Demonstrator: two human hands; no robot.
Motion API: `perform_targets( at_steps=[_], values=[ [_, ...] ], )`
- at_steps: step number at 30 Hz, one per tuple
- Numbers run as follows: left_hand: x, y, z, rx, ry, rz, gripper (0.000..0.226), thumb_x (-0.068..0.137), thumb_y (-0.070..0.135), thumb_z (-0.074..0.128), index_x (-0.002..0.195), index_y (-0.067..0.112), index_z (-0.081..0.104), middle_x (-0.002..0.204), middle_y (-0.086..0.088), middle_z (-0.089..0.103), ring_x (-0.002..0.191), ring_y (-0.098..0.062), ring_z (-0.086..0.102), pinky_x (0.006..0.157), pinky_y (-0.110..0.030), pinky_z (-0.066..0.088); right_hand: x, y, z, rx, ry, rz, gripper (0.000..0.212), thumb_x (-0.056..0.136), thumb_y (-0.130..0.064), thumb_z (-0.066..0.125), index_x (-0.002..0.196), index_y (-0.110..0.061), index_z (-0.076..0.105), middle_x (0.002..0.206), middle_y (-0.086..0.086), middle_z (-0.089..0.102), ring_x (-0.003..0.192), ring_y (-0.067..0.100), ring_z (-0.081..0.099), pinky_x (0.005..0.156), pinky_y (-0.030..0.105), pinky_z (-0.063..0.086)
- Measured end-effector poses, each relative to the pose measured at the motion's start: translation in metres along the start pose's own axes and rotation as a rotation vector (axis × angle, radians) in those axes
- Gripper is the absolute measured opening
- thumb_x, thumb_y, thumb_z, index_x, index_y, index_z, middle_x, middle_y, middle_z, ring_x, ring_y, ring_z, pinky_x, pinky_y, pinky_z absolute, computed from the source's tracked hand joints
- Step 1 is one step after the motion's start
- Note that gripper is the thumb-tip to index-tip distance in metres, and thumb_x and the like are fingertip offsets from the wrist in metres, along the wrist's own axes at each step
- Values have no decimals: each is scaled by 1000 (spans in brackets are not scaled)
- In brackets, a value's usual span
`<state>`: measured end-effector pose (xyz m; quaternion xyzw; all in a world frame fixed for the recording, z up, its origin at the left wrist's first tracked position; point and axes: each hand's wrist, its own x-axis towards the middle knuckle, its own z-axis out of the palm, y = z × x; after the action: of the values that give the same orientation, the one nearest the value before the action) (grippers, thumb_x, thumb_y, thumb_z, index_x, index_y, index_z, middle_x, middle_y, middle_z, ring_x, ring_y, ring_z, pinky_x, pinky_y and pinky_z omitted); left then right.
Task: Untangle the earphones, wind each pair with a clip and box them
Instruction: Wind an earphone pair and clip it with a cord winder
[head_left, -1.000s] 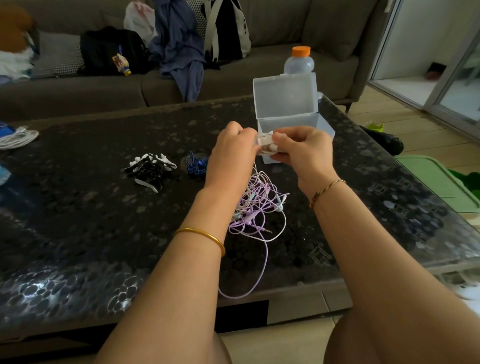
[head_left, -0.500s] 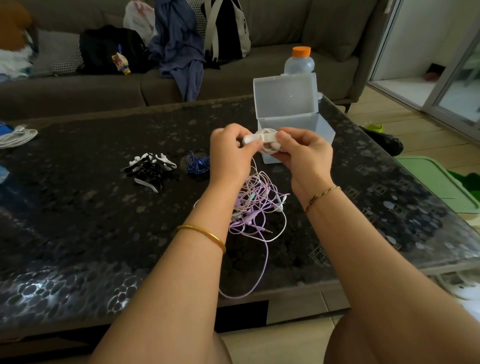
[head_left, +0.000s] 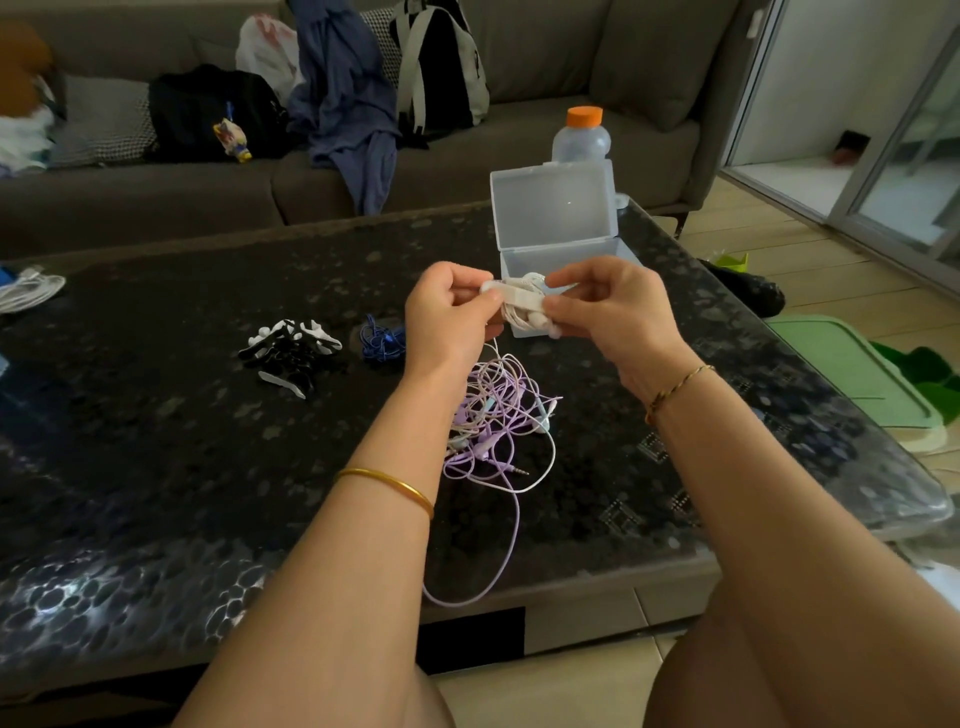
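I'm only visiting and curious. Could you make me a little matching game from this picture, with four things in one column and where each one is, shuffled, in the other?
Things
1. white earphones
2. purple earphones
3. clear box
4. clips

Places
A. standing open on the table, lid up
B. pinched between left hand and right hand
C. piled left of the blue earphones
D. lying in a loose tangle on the table, under the wrists

Pairs: 1-B, 2-D, 3-A, 4-C
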<state>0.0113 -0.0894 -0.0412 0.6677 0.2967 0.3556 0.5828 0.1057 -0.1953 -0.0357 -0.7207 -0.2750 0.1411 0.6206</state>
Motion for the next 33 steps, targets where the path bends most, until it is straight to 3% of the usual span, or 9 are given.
perform_targets(
  at_steps=[5, 11, 15, 18, 25, 29, 33],
  values=[
    [11, 3, 18, 36, -68, -30, 14, 91, 1, 59, 87, 15, 59, 90, -2, 67, 81, -10, 67, 59, -15, 54, 16, 0, -20, -260, -91, 30, 23, 82, -10, 71, 105, -10, 69, 90, 5, 69, 76, 10, 63, 72, 20, 55],
    [62, 20, 47, 171, -111, -55, 11, 93, 8, 57, 97, 16, 63, 105, -6, 67, 89, -14, 67, 75, -28, 59, 63, -9, -27, -234, 66, 73, 17, 81, -13, 72, 98, -10, 72, 87, 0, 67, 76, 9, 62, 74, 21, 55],
    [91, 18, 53, 289, -121, -65, 33, 94, 7, 55, 126, 15, 59, 124, -6, 58, 107, -20, 59, 88, -34, 56, 99, -1, -25, -229, 102, 124, 13, 82, -12, 71, 94, -10, 73, 86, 0, 65, 88, 14, 64, 83, 29, 56],
    [106, 3, 51, 404, -121, -93, 33, 93, 7, 56, 126, 14, 58, 126, -8, 58, 114, -24, 56, 97, -41, 51, 121, 6, -18, -226, 120, 166, 12, 82, -11, 71, 94, -7, 73, 88, 3, 65, 90, 17, 64, 87, 32, 55],
    [116, -23, 49, 505, -153, -102, 38, 92, 7, 60, 129, 12, 54, 121, -7, 57, 111, -23, 56, 96, -40, 51, 150, 24, 11, -424, 146, 231, 13, 83, -7, 65, 95, -3, 64, 95, 12, 64, 91, 25, 64, 84, 36, 56],
    [119, -30, 49, 530, -201, -67, 37, 91, 6, 61, 128, 9, 55, 118, -5, 58, 112, -23, 56, 96, -41, 51, 153, 35, 27, -547, 123, 209, 10, 86, -10, 62, 94, -6, 61, 85, 8, 56, 82, 23, 57, 74, 29, 50],
    [121, -35, 49, 574, -234, -28, 43, 93, 6, 58, 135, 9, 50, 130, -10, 56, 118, -25, 54, 98, -42, 49, 152, 38, 38, -630, 43, 173, 6, 86, -12, 61, 82, -10, 57, 71, 3, 52, 75, 22, 56, 66, 30, 44]
  ],
)
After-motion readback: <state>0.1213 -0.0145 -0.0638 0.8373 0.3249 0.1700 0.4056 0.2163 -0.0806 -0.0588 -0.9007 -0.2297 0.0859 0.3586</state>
